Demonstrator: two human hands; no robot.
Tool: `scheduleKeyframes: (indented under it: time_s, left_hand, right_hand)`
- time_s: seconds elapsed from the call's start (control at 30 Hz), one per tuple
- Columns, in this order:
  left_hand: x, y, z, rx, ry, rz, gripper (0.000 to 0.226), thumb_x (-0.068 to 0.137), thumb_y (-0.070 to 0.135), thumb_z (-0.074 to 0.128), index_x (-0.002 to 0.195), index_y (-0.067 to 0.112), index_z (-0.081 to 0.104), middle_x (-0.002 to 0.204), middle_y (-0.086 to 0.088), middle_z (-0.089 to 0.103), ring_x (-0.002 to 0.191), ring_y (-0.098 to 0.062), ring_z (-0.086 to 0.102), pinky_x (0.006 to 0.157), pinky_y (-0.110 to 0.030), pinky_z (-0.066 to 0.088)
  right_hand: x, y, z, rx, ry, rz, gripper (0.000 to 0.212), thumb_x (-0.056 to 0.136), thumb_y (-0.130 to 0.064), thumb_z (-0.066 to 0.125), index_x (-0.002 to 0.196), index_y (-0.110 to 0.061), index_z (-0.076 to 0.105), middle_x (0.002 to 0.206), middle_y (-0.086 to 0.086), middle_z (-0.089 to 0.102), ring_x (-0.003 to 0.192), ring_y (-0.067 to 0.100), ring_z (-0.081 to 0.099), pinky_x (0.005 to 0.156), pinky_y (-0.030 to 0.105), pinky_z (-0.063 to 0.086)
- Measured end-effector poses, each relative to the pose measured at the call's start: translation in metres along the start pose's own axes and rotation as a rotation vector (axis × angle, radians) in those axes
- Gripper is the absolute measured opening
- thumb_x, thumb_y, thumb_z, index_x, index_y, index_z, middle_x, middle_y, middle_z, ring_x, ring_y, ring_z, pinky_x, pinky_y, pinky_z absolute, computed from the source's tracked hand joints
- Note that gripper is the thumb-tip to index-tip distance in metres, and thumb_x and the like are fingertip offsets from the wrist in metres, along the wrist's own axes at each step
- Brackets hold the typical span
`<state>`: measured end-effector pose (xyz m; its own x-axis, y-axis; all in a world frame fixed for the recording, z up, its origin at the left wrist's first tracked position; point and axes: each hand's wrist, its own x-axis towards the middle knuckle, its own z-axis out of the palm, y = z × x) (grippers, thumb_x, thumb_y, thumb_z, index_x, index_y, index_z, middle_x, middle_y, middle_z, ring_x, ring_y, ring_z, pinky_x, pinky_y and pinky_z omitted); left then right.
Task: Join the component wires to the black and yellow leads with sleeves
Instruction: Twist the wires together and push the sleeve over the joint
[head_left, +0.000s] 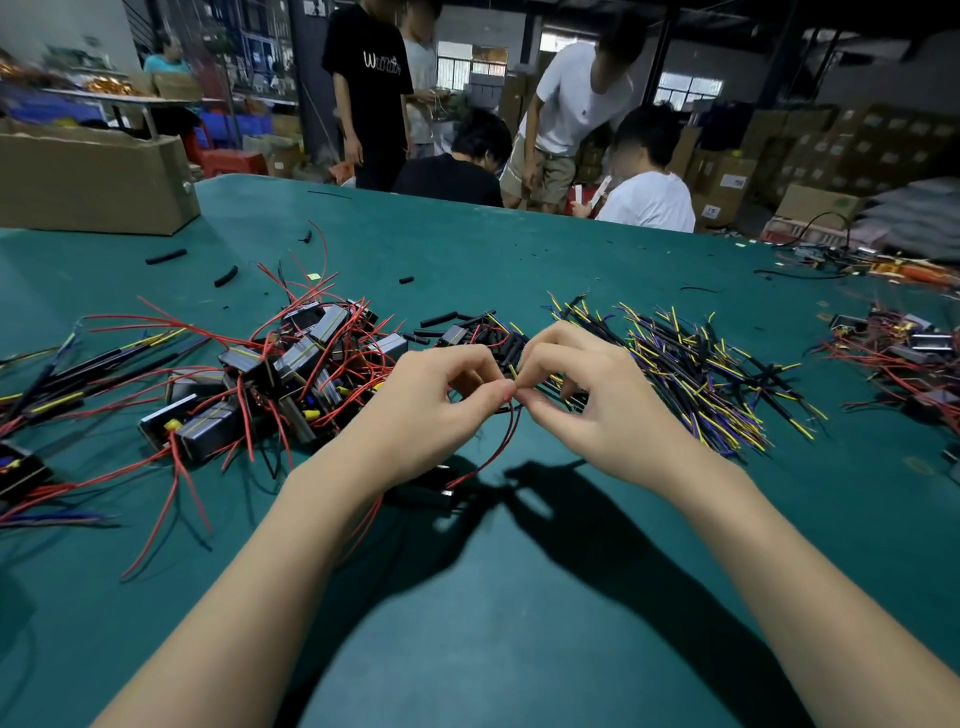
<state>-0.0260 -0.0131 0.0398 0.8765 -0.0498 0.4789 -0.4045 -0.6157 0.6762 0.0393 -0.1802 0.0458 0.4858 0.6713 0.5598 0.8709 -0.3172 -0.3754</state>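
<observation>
near the middle of the green table (519, 623), just short of its near edge, a red component wire (506, 439) rises from a dark component (441, 491) lying between the wrists and meets a yellow lead end (514, 373) at the fingertips. the left hand (441, 400) pinches the red wire between thumb and forefinger, fingers narrow and curled; the right hand (576, 389) pinches the yellow lead the same way, the two pinches touching, probably so the bare ends can be twisted together before a sleeve goes on. whether a sleeve is already threaded i cannot tell. loose black sleeves (483, 332) lie just beyond the hands, a heap of components with red wires (291, 374) toward the left edge, and the black and yellow leads (701, 374) fan out to the right, all within easy reach.
</observation>
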Motion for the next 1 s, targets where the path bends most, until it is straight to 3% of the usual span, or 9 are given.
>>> scheduleKeyframes:
  time_s: [0.07, 0.2, 0.3, 0.37, 0.47, 0.53, 0.67, 0.83, 1.0]
  left_hand:
    - [0.002, -0.001, 0.001, -0.163, -0.007, -0.123, 0.018, 0.090, 0.013, 0.062, 0.073, 0.007, 0.064, 0.063, 0.008, 0.058, 0.059, -0.003, 0.046, 0.060, -0.017, 0.035]
    - [0.008, -0.006, 0.003, -0.456, -0.006, -0.375, 0.028, 0.081, 0.008, 0.063, 0.055, 0.018, 0.066, 0.060, 0.005, 0.062, 0.061, -0.007, 0.051, 0.064, -0.015, 0.042]
    - [0.012, -0.011, 0.008, -0.489, 0.035, -0.566, 0.033, 0.074, 0.006, 0.059, 0.046, 0.021, 0.065, 0.054, 0.005, 0.061, 0.058, -0.009, 0.052, 0.061, -0.018, 0.044]
    - [0.012, -0.012, 0.007, -0.503, 0.033, -0.598, 0.032, 0.074, 0.011, 0.059, 0.045, 0.021, 0.065, 0.054, 0.005, 0.062, 0.060, -0.010, 0.054, 0.052, -0.014, 0.042]
    - [0.008, -0.010, 0.003, -0.358, 0.033, -0.464, 0.023, 0.081, 0.027, 0.066, 0.059, 0.021, 0.070, 0.059, 0.007, 0.061, 0.056, -0.004, 0.051, 0.054, -0.010, 0.040]
    - [0.007, -0.009, 0.002, -0.186, 0.073, -0.308, 0.013, 0.084, 0.027, 0.068, 0.073, 0.020, 0.067, 0.061, 0.007, 0.060, 0.054, -0.003, 0.049, 0.056, -0.016, 0.039]
    - [0.006, -0.002, -0.001, -0.070, 0.094, -0.132, 0.007, 0.087, 0.016, 0.066, 0.081, 0.013, 0.069, 0.073, -0.007, 0.068, 0.064, -0.012, 0.054, 0.066, -0.030, 0.046]
    - [0.004, -0.003, -0.003, 0.049, 0.039, -0.093, 0.007, 0.086, 0.011, 0.067, 0.086, 0.012, 0.074, 0.081, -0.002, 0.073, 0.078, -0.014, 0.068, 0.079, -0.026, 0.052]
    - [0.003, -0.002, 0.000, 0.144, 0.020, -0.085, 0.014, 0.092, 0.015, 0.059, 0.089, 0.012, 0.072, 0.080, 0.003, 0.069, 0.076, -0.010, 0.061, 0.076, -0.018, 0.045]
  right_hand:
    - [-0.001, -0.001, 0.002, -0.026, 0.025, -0.035, 0.007, 0.085, -0.004, 0.065, 0.079, -0.006, 0.063, 0.090, 0.003, 0.056, 0.082, 0.012, 0.054, 0.069, 0.010, 0.035]
    - [-0.001, -0.009, 0.006, -0.253, 0.132, -0.212, 0.006, 0.083, -0.002, 0.062, 0.076, -0.002, 0.062, 0.090, 0.009, 0.058, 0.082, 0.025, 0.057, 0.065, 0.036, 0.048]
    - [0.002, -0.013, 0.011, -0.543, 0.186, -0.425, 0.006, 0.078, -0.001, 0.064, 0.073, -0.002, 0.061, 0.088, 0.014, 0.064, 0.077, 0.032, 0.061, 0.059, 0.036, 0.047]
    - [0.001, -0.013, 0.014, -0.546, 0.204, -0.415, 0.007, 0.081, -0.002, 0.063, 0.074, -0.002, 0.062, 0.092, 0.014, 0.066, 0.081, 0.032, 0.062, 0.062, 0.037, 0.047]
    - [-0.002, -0.008, 0.016, -0.311, 0.197, -0.191, 0.007, 0.084, -0.005, 0.063, 0.078, -0.002, 0.064, 0.104, 0.012, 0.064, 0.095, 0.030, 0.061, 0.077, 0.040, 0.050]
    - [-0.003, -0.002, 0.016, -0.153, 0.146, -0.058, 0.004, 0.084, -0.007, 0.064, 0.080, -0.006, 0.064, 0.108, 0.007, 0.064, 0.100, 0.024, 0.061, 0.085, 0.039, 0.049]
    - [-0.003, 0.001, 0.016, -0.024, 0.145, 0.047, 0.004, 0.084, -0.013, 0.063, 0.081, -0.013, 0.065, 0.093, -0.001, 0.067, 0.088, 0.013, 0.063, 0.075, 0.017, 0.045]
    - [-0.005, 0.001, 0.017, -0.107, 0.160, 0.028, 0.006, 0.085, -0.011, 0.063, 0.080, -0.013, 0.063, 0.092, -0.002, 0.065, 0.087, 0.018, 0.063, 0.073, 0.038, 0.050]
    - [-0.004, -0.002, 0.018, -0.502, 0.214, -0.208, 0.008, 0.085, -0.009, 0.061, 0.079, -0.008, 0.066, 0.096, 0.004, 0.068, 0.080, 0.024, 0.064, 0.063, 0.033, 0.045]
